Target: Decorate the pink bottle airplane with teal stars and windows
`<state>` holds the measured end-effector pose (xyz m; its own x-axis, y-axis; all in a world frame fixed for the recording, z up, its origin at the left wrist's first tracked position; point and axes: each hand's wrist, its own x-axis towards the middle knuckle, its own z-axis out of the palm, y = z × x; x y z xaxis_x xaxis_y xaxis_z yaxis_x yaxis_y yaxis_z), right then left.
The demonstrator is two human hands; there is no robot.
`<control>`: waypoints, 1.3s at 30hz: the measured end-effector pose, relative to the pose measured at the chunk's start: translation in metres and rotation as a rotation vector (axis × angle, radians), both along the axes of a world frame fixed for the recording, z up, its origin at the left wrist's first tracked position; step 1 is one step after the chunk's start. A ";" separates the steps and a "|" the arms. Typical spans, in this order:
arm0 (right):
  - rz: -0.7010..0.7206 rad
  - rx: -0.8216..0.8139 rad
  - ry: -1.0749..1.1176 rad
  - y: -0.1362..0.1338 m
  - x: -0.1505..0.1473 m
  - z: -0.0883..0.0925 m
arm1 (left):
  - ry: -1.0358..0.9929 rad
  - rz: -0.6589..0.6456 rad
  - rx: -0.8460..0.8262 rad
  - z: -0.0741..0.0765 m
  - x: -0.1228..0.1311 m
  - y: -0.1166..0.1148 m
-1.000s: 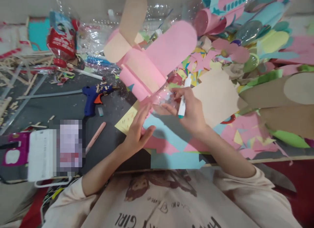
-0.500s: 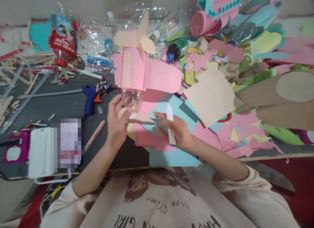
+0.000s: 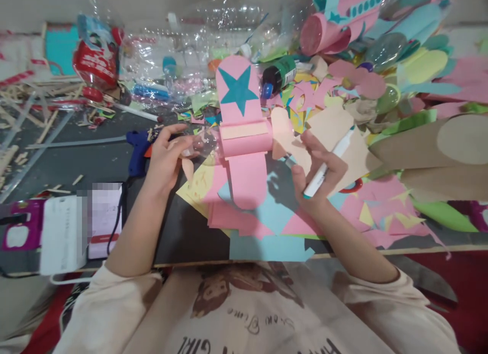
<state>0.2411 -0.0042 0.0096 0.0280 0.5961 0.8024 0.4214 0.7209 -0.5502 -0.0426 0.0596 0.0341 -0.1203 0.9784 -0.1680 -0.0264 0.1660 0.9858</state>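
Observation:
A pink paper airplane [image 3: 242, 135] built on a clear plastic bottle lies sideways in front of me, over the table. One wing bears a teal star [image 3: 238, 90]; a tan strip crosses its body. My left hand [image 3: 165, 158] grips the clear bottle end at the left. My right hand [image 3: 318, 171] is closed on a white marker [image 3: 328, 163] with a teal tip, and its fingers touch the tan paper tail at the airplane's right end.
Coloured paper sheets and scraps [image 3: 267, 227] cover the dark table. A blue glue gun [image 3: 135, 146] lies left of my left hand. Clear bottles, a green-labelled bottle [image 3: 280, 74] and another paper airplane [image 3: 335, 19] sit behind. A white device [image 3: 61, 232] rests at the left.
The airplane has been turned from upright to lying sideways, so the star wing now faces me. My left hand shifted to the bottle end; my right hand rose to the tail.

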 end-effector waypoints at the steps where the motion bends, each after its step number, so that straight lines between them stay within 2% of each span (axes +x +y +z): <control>1: 0.003 -0.027 -0.005 0.000 0.000 -0.002 | 0.014 -0.008 -0.008 0.001 0.002 0.000; 6: -0.010 -0.133 0.052 0.006 0.001 -0.011 | 0.051 -0.072 -0.028 0.007 0.005 -0.003; 10: -0.010 -0.198 0.055 0.010 0.006 -0.019 | 0.070 -0.167 -0.087 0.000 0.008 -0.008; 12: -0.008 -0.265 0.021 0.008 0.008 -0.019 | 0.145 -0.198 -0.030 -0.003 0.007 -0.011; 15: -0.023 -0.361 -0.027 0.001 0.007 -0.015 | 0.366 -0.222 0.139 0.006 0.000 -0.015; 19: -0.107 -0.358 -0.093 -0.008 0.001 -0.012 | 0.802 -0.096 0.255 0.032 -0.024 -0.021; 21: -0.106 -0.343 -0.132 -0.010 -0.003 -0.013 | 1.091 -0.069 0.227 0.040 -0.038 -0.024; 23: -0.081 -0.348 -0.153 -0.012 -0.007 -0.016 | 1.232 -0.012 0.063 0.041 -0.048 -0.024; 26: -0.075 -0.373 -0.154 -0.012 -0.011 -0.020 | 1.227 0.066 -0.196 0.037 -0.052 -0.021; 28: -0.063 -0.376 -0.148 -0.009 -0.011 -0.022 | 1.196 0.081 -0.243 0.035 -0.049 -0.018; 35: 0.007 -0.433 -0.109 0.005 0.005 -0.025 | 1.154 0.062 -0.104 0.024 -0.048 -0.016; 39: -0.002 -0.432 -0.091 0.012 0.010 -0.027 | 1.042 0.083 0.011 0.017 -0.054 -0.018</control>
<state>0.2513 0.0073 -0.0178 -0.0297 0.8775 0.4787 0.4832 0.4318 -0.7616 -0.0966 0.0415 0.0516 -0.2677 0.9612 0.0666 0.8264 0.1936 0.5288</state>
